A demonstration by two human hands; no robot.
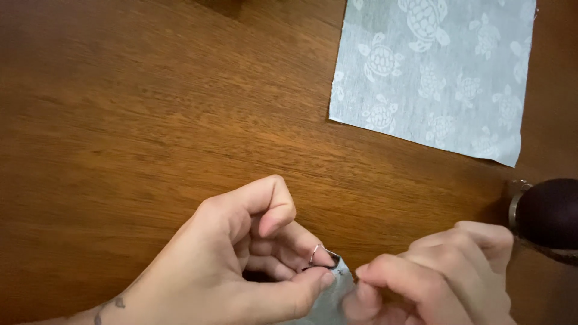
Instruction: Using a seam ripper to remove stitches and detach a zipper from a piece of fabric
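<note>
My left hand (241,265) is at the bottom centre of the head view. Its thumb and fingers pinch a small piece of pale grey-blue fabric (332,298), and a thin metal ring shows on one finger. Just to its right, my right hand (439,277) has its fingers curled, thumb and forefinger pinched at the same fabric's edge. Whether a needle or pin is between those fingers is too small to tell. Most of the small fabric is hidden under both hands and cut off by the frame's bottom edge.
A larger pale blue cloth (433,78) printed with white turtles lies flat at the top right of the brown wooden table (150,120). A dark rounded object with a metal rim (545,213) sits at the right edge, close to my right hand.
</note>
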